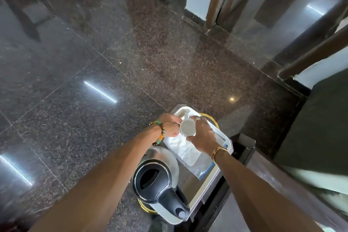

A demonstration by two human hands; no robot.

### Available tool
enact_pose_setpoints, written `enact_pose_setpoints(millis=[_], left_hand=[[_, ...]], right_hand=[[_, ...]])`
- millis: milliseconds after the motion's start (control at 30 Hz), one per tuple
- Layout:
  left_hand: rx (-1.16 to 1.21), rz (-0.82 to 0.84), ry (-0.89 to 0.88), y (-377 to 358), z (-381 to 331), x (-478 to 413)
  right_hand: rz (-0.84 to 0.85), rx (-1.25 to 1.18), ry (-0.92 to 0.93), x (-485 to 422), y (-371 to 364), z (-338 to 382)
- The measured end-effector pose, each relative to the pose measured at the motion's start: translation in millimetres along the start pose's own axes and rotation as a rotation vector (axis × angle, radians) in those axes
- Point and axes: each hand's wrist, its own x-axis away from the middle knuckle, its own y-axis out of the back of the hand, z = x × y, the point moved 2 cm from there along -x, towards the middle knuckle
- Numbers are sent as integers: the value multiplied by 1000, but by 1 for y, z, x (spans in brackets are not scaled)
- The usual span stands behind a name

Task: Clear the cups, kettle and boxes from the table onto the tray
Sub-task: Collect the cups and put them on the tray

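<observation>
White ceramic, the cup [187, 128] hangs upright over the far end of the tray [211, 181], and we clasp it from both sides: our left hand [169, 126] pinches the rim on one flank, our right hand [204, 136] wraps the other wall. We judge it light but rigid, glossy and chippable, so the body wall seems the safest hold. Nearer us than the cup, a clear plastic packet [185, 149] lies on the tray, then the steel kettle [158, 177].
</observation>
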Motion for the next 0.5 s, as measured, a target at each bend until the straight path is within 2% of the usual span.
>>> enact_pose_setpoints(millis=[133, 267, 500], left_hand=[[31, 12, -6, 3, 1, -5], [-9, -27, -110, 6, -1, -10], [-19, -29, -96, 6, -1, -19]], right_hand=[[2, -23, -5, -16, -9, -2], [-9, -14, -10, -28, -9, -1], [-11, -10, -14, -40, -10, -7]])
